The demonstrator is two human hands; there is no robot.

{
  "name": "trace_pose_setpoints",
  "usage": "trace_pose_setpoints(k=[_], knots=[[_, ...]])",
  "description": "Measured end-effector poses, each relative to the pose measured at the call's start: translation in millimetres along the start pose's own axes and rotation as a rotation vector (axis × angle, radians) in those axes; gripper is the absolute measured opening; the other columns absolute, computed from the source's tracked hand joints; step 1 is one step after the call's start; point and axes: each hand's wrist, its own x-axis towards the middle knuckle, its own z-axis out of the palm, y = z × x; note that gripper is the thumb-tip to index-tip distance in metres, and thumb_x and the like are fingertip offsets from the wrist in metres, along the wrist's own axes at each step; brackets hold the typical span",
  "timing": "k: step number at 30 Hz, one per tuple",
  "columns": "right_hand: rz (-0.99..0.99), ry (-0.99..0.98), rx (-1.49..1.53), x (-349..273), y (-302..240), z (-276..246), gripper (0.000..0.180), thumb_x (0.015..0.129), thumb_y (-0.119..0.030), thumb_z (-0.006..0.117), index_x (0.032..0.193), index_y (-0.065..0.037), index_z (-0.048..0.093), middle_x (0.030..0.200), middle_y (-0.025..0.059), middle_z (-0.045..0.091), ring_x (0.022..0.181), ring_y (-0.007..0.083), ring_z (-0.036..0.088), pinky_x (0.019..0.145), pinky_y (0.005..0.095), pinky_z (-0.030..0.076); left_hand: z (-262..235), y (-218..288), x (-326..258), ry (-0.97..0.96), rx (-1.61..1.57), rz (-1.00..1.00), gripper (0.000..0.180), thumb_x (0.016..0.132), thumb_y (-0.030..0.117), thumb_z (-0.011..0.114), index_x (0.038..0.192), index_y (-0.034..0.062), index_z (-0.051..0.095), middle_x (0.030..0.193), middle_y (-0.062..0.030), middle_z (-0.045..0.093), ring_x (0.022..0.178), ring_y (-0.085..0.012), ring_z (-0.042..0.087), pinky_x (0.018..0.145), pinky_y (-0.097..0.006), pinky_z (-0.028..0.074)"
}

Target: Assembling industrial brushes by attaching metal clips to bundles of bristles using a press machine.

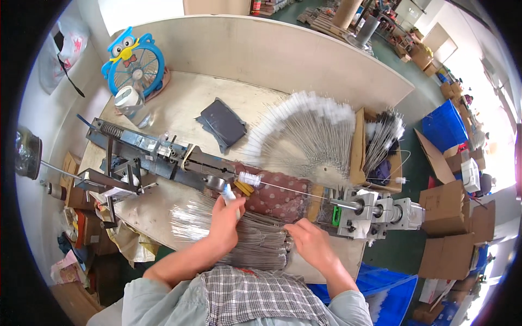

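My left hand (224, 221) is closed around a slim white tube with a blue tip (229, 193), which points up and away from me. Just beyond the tip, a small white-bristled brush (250, 179) sits on a thin wire stem (296, 190) stretched toward the metal chuck (348, 205) at right. My right hand (311, 242) pinches at the right end of a thick bundle of thin metal wires (260, 239); the exact wire between the fingertips is hard to see. Yellow pieces (243, 188) lie beside the brush, next to a small round metal dish (215, 182).
A long metal rig (157, 155) crosses the bench. Finished white brushes (310, 130) fan out behind it, beside a cardboard box (359, 146) of more brushes. A blue fan (136, 70), a dark pad (222, 124) and a polka-dot cloth (277, 198) lie around. A blue bin (391, 288) stands below right.
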Motion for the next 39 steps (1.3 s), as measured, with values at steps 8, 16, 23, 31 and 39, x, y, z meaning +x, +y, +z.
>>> trace_pose_setpoints(k=[8, 16, 23, 31, 39], knots=[[0.024, -0.057, -0.108, 13, -14, -4, 0.025, 0.075, 0.000, 0.056, 0.100, -0.002, 0.058, 0.090, 0.0133, 0.057, 0.077, 0.0334, 0.060, 0.064, 0.0396, 0.050, 13, 101, -39, -0.636, -0.548, -0.655, 0.032, 0.092, 0.039, 0.049, 0.094, 0.0079, 0.056, 0.065, 0.0016, 0.052, 0.040, -0.0093, 0.038, 0.045, -0.026, 0.038], [-0.050, 0.306, -0.456, 9, 2, -97, 0.022, 0.070, 0.002, 0.057, 0.091, -0.002, 0.061, 0.085, 0.0117, 0.058, 0.078, 0.0300, 0.058, 0.065, 0.0387, 0.048, -48, 83, -31, -0.501, -0.488, -0.254, 0.057, 0.096, 0.051, 0.029, 0.084, 0.0039, 0.059, 0.062, -0.0092, 0.059, 0.036, -0.0155, 0.040, 0.049, -0.032, 0.042], [0.120, 0.452, -0.087, 27, 4, -104, 0.018, 0.081, 0.002, 0.058, 0.098, 0.000, 0.064, 0.080, 0.0109, 0.063, 0.059, 0.0145, 0.060, 0.051, 0.0269, 0.046, 33, 54, -27, -0.886, 0.649, 0.466, 0.015, 0.090, 0.015, 0.055, 0.091, 0.0018, 0.061, 0.084, -0.0103, 0.063, 0.061, -0.0203, 0.060, 0.051, -0.029, 0.047], [-0.059, 0.424, -0.093, 52, 34, -81, 0.020, 0.081, -0.001, 0.060, 0.101, -0.001, 0.063, 0.082, 0.0128, 0.065, 0.071, 0.0266, 0.063, 0.059, 0.0334, 0.049, 86, -19, 51, -0.416, 1.638, 1.258, 0.010, 0.069, 0.007, 0.060, 0.077, 0.0073, 0.054, 0.079, -0.0058, 0.052, 0.071, -0.0221, 0.060, 0.057, -0.035, 0.050], [-0.045, 0.061, 0.043, 69, 31, -87, 0.014, 0.073, -0.022, 0.070, 0.081, -0.010, 0.072, 0.073, 0.0065, 0.066, 0.071, 0.0240, 0.058, 0.067, 0.0344, 0.048, 87, 10, 103, -0.249, 1.815, 1.428, 0.014, 0.071, 0.014, 0.063, 0.085, 0.0102, 0.063, 0.087, -0.0043, 0.055, 0.089, -0.0214, 0.056, 0.067, -0.035, 0.047]])
